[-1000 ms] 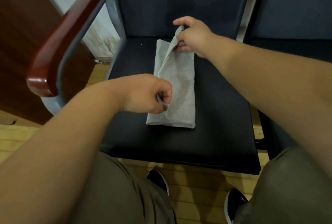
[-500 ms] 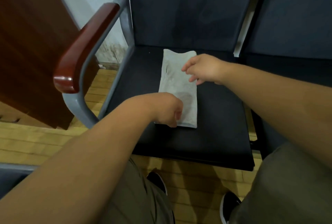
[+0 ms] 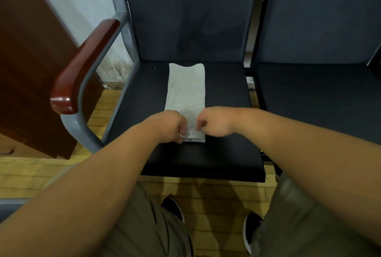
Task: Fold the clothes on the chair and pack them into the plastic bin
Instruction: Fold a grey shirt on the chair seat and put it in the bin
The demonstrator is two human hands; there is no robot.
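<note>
A light grey cloth (image 3: 187,91), folded into a long narrow strip, lies flat on the dark chair seat (image 3: 224,96), running from near the backrest toward me. My left hand (image 3: 168,125) pinches the strip's near left corner. My right hand (image 3: 214,121) pinches its near right corner. Both hands sit side by side at the near end, knuckles up, and hide part of that edge. No plastic bin is in view.
A red-brown wooden armrest (image 3: 82,67) on a grey metal frame rises to the left of the seat. A second dark chair (image 3: 317,91) stands to the right. A brown wooden panel (image 3: 31,60) fills the far left. My knees and black shoes are below, over a yellow wood floor.
My right hand let go of the cloth's far end, which now lies flat, and came back to the near right corner. My left hand stayed at the near end.
</note>
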